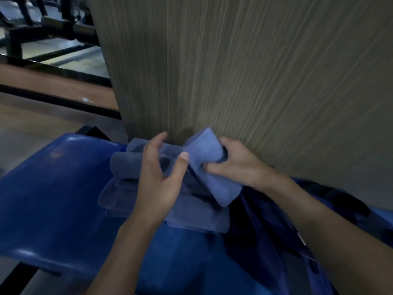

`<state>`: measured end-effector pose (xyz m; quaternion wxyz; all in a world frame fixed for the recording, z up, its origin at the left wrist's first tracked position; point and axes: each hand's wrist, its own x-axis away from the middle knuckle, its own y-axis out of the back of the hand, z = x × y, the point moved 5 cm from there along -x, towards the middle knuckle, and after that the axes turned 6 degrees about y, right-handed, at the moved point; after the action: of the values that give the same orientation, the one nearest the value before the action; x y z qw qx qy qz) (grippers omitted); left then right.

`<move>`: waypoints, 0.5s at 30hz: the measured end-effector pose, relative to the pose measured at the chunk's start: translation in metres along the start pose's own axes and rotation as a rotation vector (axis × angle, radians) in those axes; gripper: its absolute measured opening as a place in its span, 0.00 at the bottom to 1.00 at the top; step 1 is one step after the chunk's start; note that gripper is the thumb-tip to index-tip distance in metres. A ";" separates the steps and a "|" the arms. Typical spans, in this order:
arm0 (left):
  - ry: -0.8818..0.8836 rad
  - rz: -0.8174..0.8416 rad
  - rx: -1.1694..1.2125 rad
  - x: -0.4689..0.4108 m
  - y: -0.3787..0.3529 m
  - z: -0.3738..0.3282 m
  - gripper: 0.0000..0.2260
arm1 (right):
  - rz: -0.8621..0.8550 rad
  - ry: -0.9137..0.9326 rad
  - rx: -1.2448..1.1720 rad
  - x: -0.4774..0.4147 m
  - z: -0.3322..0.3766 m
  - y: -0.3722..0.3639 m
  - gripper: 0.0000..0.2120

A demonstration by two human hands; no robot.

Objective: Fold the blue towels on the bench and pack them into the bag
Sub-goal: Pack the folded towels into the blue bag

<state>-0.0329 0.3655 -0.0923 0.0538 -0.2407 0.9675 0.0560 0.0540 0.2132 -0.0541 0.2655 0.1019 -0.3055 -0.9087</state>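
A folded light-blue towel is lifted off the bench, and my right hand grips it with thumb in front and fingers curled behind. My left hand hovers beside it with fingers spread and relaxed, holding nothing. Under my hands a pile of blue towels lies on the glossy blue bench, some rolled, some flat. The dark blue bag sits crumpled on the bench at the right, partly under my right forearm.
A tall wood-grain panel rises directly behind the bench. Dark metal frames and a tiled floor show at the upper left. The bench's front edge runs along the lower left.
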 end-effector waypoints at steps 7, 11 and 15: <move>0.055 0.260 0.161 0.009 -0.049 -0.017 0.28 | -0.307 -0.036 -0.617 0.040 0.002 0.038 0.17; 0.086 0.533 0.282 0.029 -0.085 -0.029 0.22 | -0.292 -0.049 -0.754 0.072 -0.004 0.040 0.17; 0.008 0.524 0.206 0.045 -0.103 -0.035 0.19 | -0.434 -0.064 -0.725 0.100 -0.022 0.051 0.20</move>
<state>-0.0261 0.2500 -0.0718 0.0580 0.0240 0.9975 -0.0316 -0.0006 0.1135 -0.0423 0.0772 0.0354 0.0544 -0.9949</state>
